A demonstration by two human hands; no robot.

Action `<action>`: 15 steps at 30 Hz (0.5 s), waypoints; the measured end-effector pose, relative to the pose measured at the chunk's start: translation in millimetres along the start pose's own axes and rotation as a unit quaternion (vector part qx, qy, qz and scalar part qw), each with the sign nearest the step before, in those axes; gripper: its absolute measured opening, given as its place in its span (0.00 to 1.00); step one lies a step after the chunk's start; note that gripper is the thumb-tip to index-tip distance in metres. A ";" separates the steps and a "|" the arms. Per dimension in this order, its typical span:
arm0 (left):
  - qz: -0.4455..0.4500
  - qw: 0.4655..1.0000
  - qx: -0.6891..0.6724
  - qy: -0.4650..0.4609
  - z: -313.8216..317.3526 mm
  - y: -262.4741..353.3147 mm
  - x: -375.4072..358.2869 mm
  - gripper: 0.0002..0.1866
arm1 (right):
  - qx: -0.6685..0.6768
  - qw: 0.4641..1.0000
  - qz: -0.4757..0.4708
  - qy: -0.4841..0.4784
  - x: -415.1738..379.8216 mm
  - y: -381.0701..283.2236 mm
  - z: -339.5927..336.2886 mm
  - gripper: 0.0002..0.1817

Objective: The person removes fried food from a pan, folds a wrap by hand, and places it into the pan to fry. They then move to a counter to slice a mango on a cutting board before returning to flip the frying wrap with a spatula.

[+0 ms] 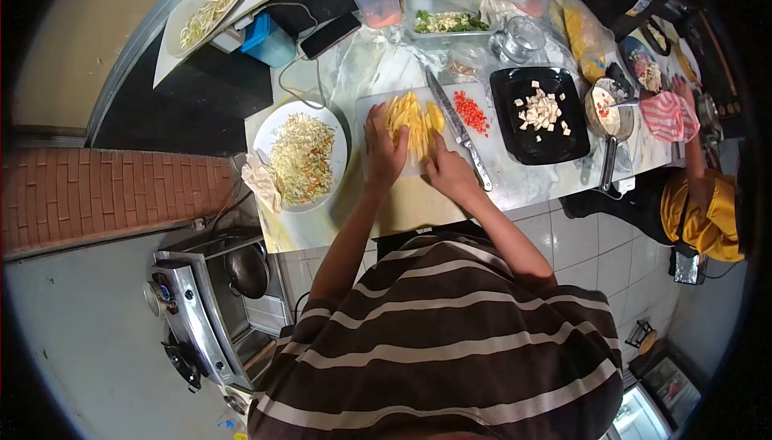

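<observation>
2 bare hands bracket a pile of yellow strips [412,122] on the cutting board [371,106]. Beside a plate of shredded vegetables [301,157], the left hand [384,147] lies flat, fingers spread, against the pile's left edge. The right hand [450,171] cups its near right side, fingers loosely curled, gripping nothing. The strips look light, soft and slippery, best gathered from both sides. A knife [458,128] lies just to the right.

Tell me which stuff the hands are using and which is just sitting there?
In use: left hand, right hand, yellow strips, board.

Sitting there: knife, red bits, black tray, salad plate, phone.
</observation>
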State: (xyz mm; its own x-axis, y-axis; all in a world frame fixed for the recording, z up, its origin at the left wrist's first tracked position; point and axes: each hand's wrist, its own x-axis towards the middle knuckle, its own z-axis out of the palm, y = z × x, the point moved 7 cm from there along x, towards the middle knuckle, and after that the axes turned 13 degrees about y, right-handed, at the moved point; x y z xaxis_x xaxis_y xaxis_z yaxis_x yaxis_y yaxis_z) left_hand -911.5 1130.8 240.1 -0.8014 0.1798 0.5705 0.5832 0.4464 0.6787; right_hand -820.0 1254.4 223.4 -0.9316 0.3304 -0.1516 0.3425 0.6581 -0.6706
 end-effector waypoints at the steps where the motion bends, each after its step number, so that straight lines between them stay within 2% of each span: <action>1: -0.015 1.000 0.005 0.003 3.0 -4.3 0.9 0.31 | 0.003 1.000 0.001 -0.002 2.2 1.1 2.4 0.39; 3: -0.031 0.999 0.010 0.008 8.9 -9.8 1.0 0.30 | 0.027 1.000 -0.004 -0.002 7.5 1.5 7.3 0.42; 5: -0.097 0.995 0.000 0.000 10.0 -15.6 -0.5 0.29 | 0.039 0.999 -0.003 -0.003 12.4 0.3 12.1 0.44; 7: -0.108 0.994 -0.001 0.001 9.6 -16.2 -1.7 0.29 | 0.054 0.999 0.003 -0.005 13.5 0.3 21.3 0.46; 9: -0.119 0.993 -0.005 0.000 8.4 -16.2 -2.9 0.29 | 0.134 0.990 0.049 -0.012 13.9 4.2 30.9 0.48; 10: -0.132 0.991 -0.018 -0.003 9.5 -19.3 -2.9 0.29 | 0.132 0.990 0.048 -0.012 14.2 0.1 25.9 0.48; 12: -0.146 0.989 -0.029 -0.005 7.3 -26.8 -2.9 0.30 | 0.259 0.953 0.132 -0.080 5.0 -9.1 22.8 0.46; 15: -0.164 0.985 -0.045 -0.035 9.3 -37.3 -3.7 0.30 | 0.290 0.943 0.135 -0.085 1.8 -8.1 23.8 0.45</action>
State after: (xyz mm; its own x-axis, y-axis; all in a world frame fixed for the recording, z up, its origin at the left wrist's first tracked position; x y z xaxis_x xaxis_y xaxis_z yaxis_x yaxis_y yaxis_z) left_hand -931.5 1121.7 208.4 -0.9537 0.1012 0.2831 0.2992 0.4120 0.8607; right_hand -827.3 1233.5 211.3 -0.8429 0.2864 -0.4555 0.4920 0.0673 -0.8680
